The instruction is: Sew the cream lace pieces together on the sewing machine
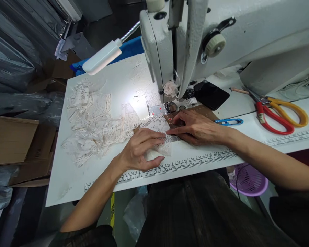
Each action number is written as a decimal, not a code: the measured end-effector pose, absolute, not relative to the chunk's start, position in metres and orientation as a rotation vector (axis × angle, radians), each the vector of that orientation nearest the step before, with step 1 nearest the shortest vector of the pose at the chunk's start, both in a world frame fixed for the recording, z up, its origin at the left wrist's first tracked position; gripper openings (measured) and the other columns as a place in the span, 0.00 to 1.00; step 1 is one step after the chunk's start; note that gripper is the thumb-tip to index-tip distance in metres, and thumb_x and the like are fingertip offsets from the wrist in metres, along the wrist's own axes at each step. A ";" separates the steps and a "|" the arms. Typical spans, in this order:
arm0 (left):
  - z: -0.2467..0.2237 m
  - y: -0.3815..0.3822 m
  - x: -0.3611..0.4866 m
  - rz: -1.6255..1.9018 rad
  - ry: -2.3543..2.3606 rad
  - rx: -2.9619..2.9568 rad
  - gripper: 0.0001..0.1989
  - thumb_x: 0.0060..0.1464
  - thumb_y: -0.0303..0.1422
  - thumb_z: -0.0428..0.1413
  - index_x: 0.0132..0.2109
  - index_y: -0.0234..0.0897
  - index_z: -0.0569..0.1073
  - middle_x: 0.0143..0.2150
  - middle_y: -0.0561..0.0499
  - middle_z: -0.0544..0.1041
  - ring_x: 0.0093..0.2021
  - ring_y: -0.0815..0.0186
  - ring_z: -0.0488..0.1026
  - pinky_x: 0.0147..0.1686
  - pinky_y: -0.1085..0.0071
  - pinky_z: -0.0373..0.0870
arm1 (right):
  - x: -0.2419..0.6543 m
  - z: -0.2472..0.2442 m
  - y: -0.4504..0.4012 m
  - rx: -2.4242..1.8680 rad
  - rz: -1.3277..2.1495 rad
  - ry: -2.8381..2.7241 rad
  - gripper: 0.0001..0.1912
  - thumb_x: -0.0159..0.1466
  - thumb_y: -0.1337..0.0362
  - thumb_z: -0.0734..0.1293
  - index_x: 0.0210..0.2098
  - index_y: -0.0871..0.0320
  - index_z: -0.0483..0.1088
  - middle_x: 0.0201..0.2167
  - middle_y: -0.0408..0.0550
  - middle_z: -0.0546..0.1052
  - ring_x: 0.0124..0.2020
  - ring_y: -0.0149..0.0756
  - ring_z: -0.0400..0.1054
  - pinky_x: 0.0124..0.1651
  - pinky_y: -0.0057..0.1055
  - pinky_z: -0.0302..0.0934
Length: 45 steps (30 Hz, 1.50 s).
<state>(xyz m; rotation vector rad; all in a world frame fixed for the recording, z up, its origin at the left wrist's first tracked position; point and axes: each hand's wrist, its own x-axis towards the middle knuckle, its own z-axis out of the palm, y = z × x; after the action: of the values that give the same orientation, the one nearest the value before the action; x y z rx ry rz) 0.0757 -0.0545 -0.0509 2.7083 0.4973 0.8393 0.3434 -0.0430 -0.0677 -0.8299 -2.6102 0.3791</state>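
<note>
The white lace (154, 122) lies on the counter (74, 185), just near of the sewing machine's (157, 44) needle, bunched toward the left; the left hand (141, 148) rests on it, fingers spread; the right hand (197, 127) is at its right edge, fingers bent, whether pinching one cannot tell; scissors (264, 100) lie right.

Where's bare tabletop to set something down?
Near-left corner of the table, between lace heap and left end of the ruler; also a patch between heap and lamp. Crowded: near the sewing machine, with left hand, right hand; rightward, phone, blue snips, scissors.
</note>
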 end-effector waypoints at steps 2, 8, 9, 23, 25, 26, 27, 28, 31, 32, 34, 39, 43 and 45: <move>-0.047 -0.052 0.075 0.822 0.625 2.783 0.21 0.55 0.41 0.59 0.52 0.34 0.70 0.48 0.39 0.77 0.46 0.55 0.77 0.40 0.56 0.77 | 0.343 -0.068 -0.044 -0.833 0.384 -2.601 0.18 0.69 0.62 0.61 0.54 0.47 0.74 0.47 0.54 0.71 0.47 0.44 0.64 0.50 0.46 0.63; -0.049 -0.025 0.074 0.690 1.082 2.836 0.09 0.63 0.31 0.53 0.48 0.31 0.72 0.44 0.39 0.76 0.42 0.58 0.74 0.38 0.60 0.74 | 0.344 -0.072 -0.044 -0.799 0.409 -2.559 0.18 0.68 0.63 0.61 0.54 0.48 0.75 0.46 0.55 0.71 0.48 0.45 0.64 0.50 0.46 0.63; -0.049 -0.020 0.073 0.685 1.148 2.749 0.08 0.64 0.31 0.52 0.46 0.32 0.72 0.43 0.41 0.76 0.40 0.60 0.73 0.37 0.62 0.74 | 0.344 -0.072 -0.043 -0.790 0.418 -2.547 0.17 0.69 0.62 0.61 0.54 0.48 0.75 0.46 0.55 0.71 0.48 0.44 0.64 0.50 0.45 0.63; -0.056 -0.006 0.077 0.685 1.401 2.454 0.08 0.59 0.31 0.58 0.31 0.36 0.70 0.31 0.52 0.70 0.29 0.69 0.66 0.25 0.72 0.63 | 0.344 -0.070 -0.043 -0.813 0.433 -2.551 0.17 0.69 0.59 0.61 0.53 0.46 0.75 0.46 0.53 0.71 0.48 0.43 0.64 0.50 0.44 0.63; -0.056 -0.007 0.076 0.693 1.395 2.473 0.07 0.59 0.32 0.58 0.33 0.36 0.71 0.34 0.51 0.72 0.30 0.69 0.68 0.26 0.71 0.65 | 0.344 -0.071 -0.043 -0.816 0.428 -2.545 0.16 0.69 0.60 0.62 0.53 0.45 0.75 0.47 0.53 0.71 0.48 0.43 0.64 0.50 0.44 0.63; -0.055 -0.008 0.076 0.718 1.382 2.500 0.06 0.60 0.33 0.58 0.34 0.36 0.71 0.37 0.50 0.73 0.31 0.68 0.69 0.27 0.70 0.67 | 0.343 -0.071 -0.043 -0.817 0.424 -2.544 0.17 0.68 0.60 0.62 0.53 0.45 0.75 0.47 0.53 0.71 0.48 0.43 0.64 0.50 0.44 0.62; -0.054 -0.008 0.076 0.758 1.354 2.543 0.05 0.60 0.33 0.58 0.37 0.36 0.72 0.40 0.48 0.73 0.34 0.66 0.71 0.28 0.69 0.69 | 0.343 -0.071 -0.043 -0.819 0.421 -2.542 0.17 0.68 0.61 0.62 0.53 0.45 0.75 0.47 0.53 0.71 0.48 0.43 0.64 0.50 0.44 0.62; -0.053 -0.009 0.077 0.798 1.296 2.606 0.05 0.61 0.33 0.57 0.40 0.36 0.72 0.43 0.46 0.73 0.37 0.64 0.72 0.31 0.67 0.71 | 0.343 -0.072 -0.043 -0.822 0.420 -2.541 0.17 0.68 0.62 0.63 0.54 0.45 0.75 0.47 0.53 0.71 0.48 0.43 0.64 0.50 0.44 0.62; -0.048 -0.007 0.080 0.785 0.921 2.887 0.06 0.62 0.32 0.55 0.44 0.35 0.71 0.45 0.44 0.75 0.42 0.61 0.73 0.37 0.63 0.73 | 0.343 -0.071 -0.043 -0.824 0.425 -2.544 0.17 0.67 0.63 0.63 0.53 0.46 0.75 0.47 0.53 0.71 0.48 0.44 0.64 0.50 0.45 0.63; -0.046 -0.007 0.082 0.700 0.774 2.974 0.06 0.63 0.31 0.54 0.46 0.35 0.71 0.45 0.43 0.76 0.42 0.60 0.73 0.38 0.62 0.73 | 0.343 -0.071 -0.043 -0.823 0.429 -2.548 0.17 0.67 0.63 0.63 0.53 0.46 0.75 0.46 0.53 0.71 0.48 0.44 0.64 0.50 0.45 0.63; -0.045 -0.005 0.085 0.487 0.583 3.094 0.10 0.64 0.34 0.53 0.49 0.34 0.70 0.47 0.41 0.76 0.42 0.59 0.74 0.39 0.60 0.73 | 0.344 -0.070 -0.043 -0.824 0.434 -2.558 0.18 0.67 0.63 0.63 0.54 0.46 0.74 0.46 0.53 0.71 0.48 0.44 0.64 0.50 0.45 0.63; -0.049 -0.009 0.088 0.160 0.601 3.198 0.19 0.67 0.40 0.48 0.55 0.29 0.68 0.55 0.34 0.73 0.48 0.52 0.72 0.42 0.56 0.70 | 0.342 -0.070 -0.044 -0.834 0.401 -2.554 0.18 0.67 0.64 0.62 0.55 0.46 0.74 0.44 0.52 0.71 0.48 0.44 0.64 0.50 0.45 0.63; -0.052 -0.017 0.093 0.129 0.709 3.244 0.20 0.67 0.39 0.47 0.56 0.27 0.68 0.58 0.32 0.71 0.45 0.51 0.72 0.42 0.54 0.68 | 0.340 -0.072 -0.045 -0.836 0.358 -2.542 0.17 0.69 0.62 0.61 0.53 0.48 0.75 0.44 0.54 0.70 0.47 0.44 0.64 0.50 0.47 0.63; -0.052 -0.017 0.099 0.135 0.791 3.245 0.20 0.67 0.38 0.46 0.56 0.26 0.69 0.59 0.32 0.71 0.45 0.50 0.72 0.43 0.53 0.66 | 0.340 -0.074 -0.044 -0.851 0.333 -2.533 0.16 0.69 0.63 0.61 0.52 0.50 0.75 0.45 0.55 0.70 0.47 0.44 0.64 0.49 0.46 0.64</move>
<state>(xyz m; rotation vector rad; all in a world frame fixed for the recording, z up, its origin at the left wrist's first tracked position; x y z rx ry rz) 0.0985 -0.0172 -0.0515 3.2450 0.7915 0.1347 0.3396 -0.0435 -0.0736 -0.8510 -2.5331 0.3327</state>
